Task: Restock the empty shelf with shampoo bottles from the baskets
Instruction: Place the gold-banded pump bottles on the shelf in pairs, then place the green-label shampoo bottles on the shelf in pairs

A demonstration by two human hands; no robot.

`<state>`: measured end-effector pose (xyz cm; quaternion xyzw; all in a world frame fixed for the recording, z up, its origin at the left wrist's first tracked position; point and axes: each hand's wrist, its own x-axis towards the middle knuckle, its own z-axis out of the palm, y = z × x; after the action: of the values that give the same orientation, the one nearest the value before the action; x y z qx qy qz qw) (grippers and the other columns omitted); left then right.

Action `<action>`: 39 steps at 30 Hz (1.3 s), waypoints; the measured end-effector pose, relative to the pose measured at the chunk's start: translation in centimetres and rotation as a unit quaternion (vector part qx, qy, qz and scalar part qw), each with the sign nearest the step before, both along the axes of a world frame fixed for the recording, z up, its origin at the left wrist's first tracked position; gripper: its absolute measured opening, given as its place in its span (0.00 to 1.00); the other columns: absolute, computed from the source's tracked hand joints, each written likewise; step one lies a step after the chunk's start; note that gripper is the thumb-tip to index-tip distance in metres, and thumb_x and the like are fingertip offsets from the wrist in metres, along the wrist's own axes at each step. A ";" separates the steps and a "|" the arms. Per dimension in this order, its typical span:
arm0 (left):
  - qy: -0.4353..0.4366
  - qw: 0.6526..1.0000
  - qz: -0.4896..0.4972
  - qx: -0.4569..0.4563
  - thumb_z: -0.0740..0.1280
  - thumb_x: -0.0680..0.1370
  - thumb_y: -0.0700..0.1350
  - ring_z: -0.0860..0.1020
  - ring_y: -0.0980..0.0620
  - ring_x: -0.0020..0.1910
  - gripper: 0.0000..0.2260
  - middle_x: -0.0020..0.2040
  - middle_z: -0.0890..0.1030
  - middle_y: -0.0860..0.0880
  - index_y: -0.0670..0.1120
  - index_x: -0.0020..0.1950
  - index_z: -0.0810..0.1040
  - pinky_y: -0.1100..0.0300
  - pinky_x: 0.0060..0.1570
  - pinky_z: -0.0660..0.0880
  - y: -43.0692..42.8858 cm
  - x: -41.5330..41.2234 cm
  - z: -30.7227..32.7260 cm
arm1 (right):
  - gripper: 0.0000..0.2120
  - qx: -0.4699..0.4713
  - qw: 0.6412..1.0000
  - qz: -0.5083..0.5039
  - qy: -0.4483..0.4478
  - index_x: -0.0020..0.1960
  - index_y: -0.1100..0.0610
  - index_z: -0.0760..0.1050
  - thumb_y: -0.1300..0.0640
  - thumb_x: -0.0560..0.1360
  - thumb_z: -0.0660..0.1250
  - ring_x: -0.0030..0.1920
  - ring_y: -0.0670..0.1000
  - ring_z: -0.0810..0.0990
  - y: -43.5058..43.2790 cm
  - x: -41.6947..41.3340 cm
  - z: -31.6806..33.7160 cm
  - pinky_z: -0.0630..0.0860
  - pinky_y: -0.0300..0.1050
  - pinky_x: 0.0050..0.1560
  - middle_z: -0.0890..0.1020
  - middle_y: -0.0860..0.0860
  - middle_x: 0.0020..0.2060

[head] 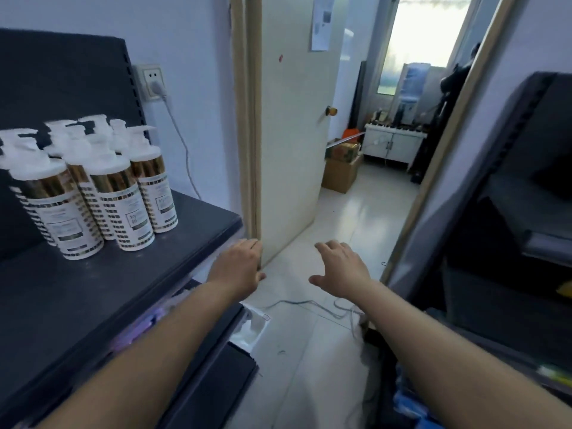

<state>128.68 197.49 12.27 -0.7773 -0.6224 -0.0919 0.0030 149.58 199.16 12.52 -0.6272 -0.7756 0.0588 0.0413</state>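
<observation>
Hovering empty beyond the shelf's [123,289] right edge, left hand [238,267] and right hand [340,269] spread loose fingers, probably bound for more stock; shampoo bottles [93,187] crowd its back edge

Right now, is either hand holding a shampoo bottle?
No, the left hand and right hand reach forward empty, while the bottles stand on the shelf.

Both bare arms are reaching straight forward, with the hands holding nothing.
The left hand [236,267] is hanging palm down, its back to the camera, fingers drooping loosely away and thumb poking toward the right. The right hand [342,269] is hovering level with it, palm down, fingers relaxed and slightly spread, thumb jutting left. The hands are near each other, not touching.
</observation>
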 end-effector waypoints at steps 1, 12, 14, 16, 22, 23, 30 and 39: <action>0.001 1.000 -0.012 -0.008 0.69 0.76 0.50 0.70 0.47 0.67 0.25 0.68 0.73 0.45 0.43 0.69 0.68 0.53 0.66 0.68 -0.6 1.2 -0.3 | 0.32 -0.002 1.000 -0.012 -0.003 0.73 0.55 0.64 0.44 0.74 0.70 0.69 0.57 0.68 -1.1 1.2 -0.2 0.69 0.51 0.66 0.70 0.54 0.69; 0.022 0.985 -0.172 -0.010 0.70 0.75 0.52 0.70 0.46 0.65 0.27 0.67 0.73 0.48 0.45 0.71 0.66 0.52 0.61 0.71 -6.3 11.1 -1.7 | 0.32 -0.017 0.986 -0.166 -0.029 0.72 0.55 0.64 0.43 0.74 0.70 0.67 0.57 0.68 -14.1 11.3 -1.2 0.71 0.53 0.65 0.70 0.54 0.68; 0.023 0.977 -0.209 -0.013 0.68 0.76 0.52 0.69 0.46 0.66 0.26 0.67 0.72 0.48 0.44 0.71 0.66 0.53 0.62 0.69 -7.0 12.4 -1.8 | 0.33 -0.016 0.979 -0.200 -0.030 0.73 0.55 0.63 0.43 0.74 0.69 0.68 0.57 0.68 -16.6 12.4 -1.3 0.70 0.53 0.65 0.70 0.55 0.69; 0.025 0.968 -0.251 -0.016 0.68 0.77 0.52 0.68 0.47 0.67 0.25 0.67 0.72 0.48 0.45 0.70 0.67 0.53 0.64 0.68 -7.8 13.6 -2.1 | 0.32 -0.015 0.970 -0.241 -0.030 0.73 0.55 0.63 0.44 0.75 0.69 0.69 0.57 0.67 -19.4 13.1 -1.6 0.70 0.54 0.66 0.69 0.54 0.69; 0.036 0.930 -0.365 -0.023 0.68 0.77 0.51 0.68 0.46 0.68 0.27 0.68 0.72 0.47 0.46 0.72 0.65 0.51 0.65 0.69 -12.4 17.1 -2.9 | 0.35 -0.069 0.926 -0.370 -0.032 0.75 0.56 0.60 0.42 0.75 0.68 0.70 0.58 0.66 -28.9 14.2 -2.9 0.70 0.54 0.66 0.68 0.56 0.70; 0.040 0.923 -0.382 -0.024 0.68 0.77 0.51 0.68 0.46 0.69 0.28 0.69 0.72 0.47 0.46 0.73 0.64 0.51 0.65 0.69 -13.4 17.6 -3.1 | 0.35 -0.074 0.918 -0.389 -0.030 0.76 0.55 0.60 0.42 0.76 0.68 0.70 0.59 0.66 -30.6 14.2 -3.1 0.70 0.55 0.66 0.67 0.56 0.70; 0.053 0.864 -0.499 -0.045 0.67 0.77 0.52 0.68 0.46 0.68 0.27 0.68 0.71 0.47 0.44 0.73 0.64 0.50 0.63 0.70 -21.4 21.5 -5.2 | 0.34 -0.097 0.853 -0.513 -0.019 0.74 0.55 0.62 0.42 0.74 0.69 0.70 0.58 0.66 -43.3 13.7 -5.1 0.69 0.54 0.68 0.69 0.56 0.69; 0.057 0.782 -0.616 -0.071 0.68 0.76 0.51 0.66 0.46 0.70 0.27 0.69 0.71 0.47 0.45 0.72 0.65 0.49 0.65 0.68 -33.6 28.0 -7.4 | 0.33 -0.123 0.769 -0.627 0.013 0.74 0.55 0.63 0.43 0.74 0.69 0.68 0.57 0.69 -58.4 13.7 -6.5 0.69 0.51 0.65 0.70 0.56 0.68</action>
<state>156.66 163.86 4.90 -0.9971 -0.0143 0.0149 -0.0737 163.27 140.71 5.97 -0.9730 -0.1959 0.1223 0.0014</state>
